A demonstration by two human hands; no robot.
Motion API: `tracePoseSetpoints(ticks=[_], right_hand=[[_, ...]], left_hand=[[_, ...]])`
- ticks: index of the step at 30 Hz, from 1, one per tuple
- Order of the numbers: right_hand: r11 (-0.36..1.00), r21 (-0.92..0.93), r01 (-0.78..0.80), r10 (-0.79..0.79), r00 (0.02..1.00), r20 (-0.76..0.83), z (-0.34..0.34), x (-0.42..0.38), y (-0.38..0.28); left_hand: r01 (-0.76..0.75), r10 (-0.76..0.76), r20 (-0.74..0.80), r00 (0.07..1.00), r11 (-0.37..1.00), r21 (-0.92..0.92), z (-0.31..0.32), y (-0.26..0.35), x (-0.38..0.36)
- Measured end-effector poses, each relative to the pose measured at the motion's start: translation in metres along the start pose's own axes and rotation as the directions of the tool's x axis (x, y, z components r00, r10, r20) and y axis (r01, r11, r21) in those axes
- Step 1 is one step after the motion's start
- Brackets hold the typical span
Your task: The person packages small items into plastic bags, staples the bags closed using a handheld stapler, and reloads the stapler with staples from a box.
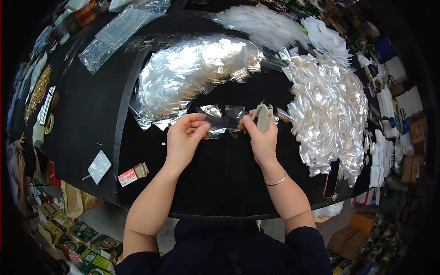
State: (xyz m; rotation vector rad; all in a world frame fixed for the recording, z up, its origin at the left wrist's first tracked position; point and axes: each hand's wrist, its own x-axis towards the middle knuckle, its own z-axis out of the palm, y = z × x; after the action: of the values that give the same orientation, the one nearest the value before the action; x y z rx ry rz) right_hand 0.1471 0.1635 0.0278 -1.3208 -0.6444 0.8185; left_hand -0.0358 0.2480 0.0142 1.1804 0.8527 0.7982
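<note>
My left hand (182,141) pinches the edge of a small clear plastic bag (213,111) between thumb and fingers. In my right hand (263,143) is a light grey stapler (264,118), its jaws pointing away from me. A second clear plastic bag (235,112) lies flat between the hands, with its right edge at my right fingertips. Beyond both hands spreads a broad pile of clear bags (197,64). To the right of the stapler is a heap of folded clear bags (326,114).
A red and white box marked No10 (128,178) and a square white object (99,167) lie at the left. White feather-like pieces (261,25) and a long plastic sleeve (123,34) are at the back. Cardboard boxes (350,240) stand below the black table's front edge (215,215).
</note>
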Motion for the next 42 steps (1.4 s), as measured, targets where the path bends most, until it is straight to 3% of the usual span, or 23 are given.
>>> tracePoseSetpoints(ticks=[8, 19, 36, 40, 42], right_hand=[[0.999, 0.004, 0.041, -0.041, 0.999, -0.004, -0.003, 0.003, 0.002], [0.997, -0.009, 0.079, -0.079, 0.996, -0.034, 0.000, 0.001, 0.002], [0.989, -0.060, 0.134, -0.137, 0.989, -0.056, -0.001, 0.001, 0.003], [0.991, -0.033, 0.133, -0.134, 0.991, -0.022, 0.003, -0.004, 0.001], [0.993, -0.037, 0.113, -0.113, 0.994, 0.007, 0.004, -0.008, 0.000]], left_hand=[[0.002, -0.002, -0.001, 1.000, 1.000, 0.009, 0.001, 0.002, -0.001], [-0.021, 0.014, 0.044, 0.999, 0.988, 0.153, -0.001, 0.004, -0.004], [-0.013, 0.005, 0.058, 0.998, 0.991, 0.133, 0.001, 0.008, -0.008], [-0.112, 0.082, 0.216, 0.973, 0.985, 0.132, 0.002, 0.012, -0.012], [-0.304, 0.242, 0.228, 0.943, 0.905, 0.297, 0.006, 0.017, -0.015]])
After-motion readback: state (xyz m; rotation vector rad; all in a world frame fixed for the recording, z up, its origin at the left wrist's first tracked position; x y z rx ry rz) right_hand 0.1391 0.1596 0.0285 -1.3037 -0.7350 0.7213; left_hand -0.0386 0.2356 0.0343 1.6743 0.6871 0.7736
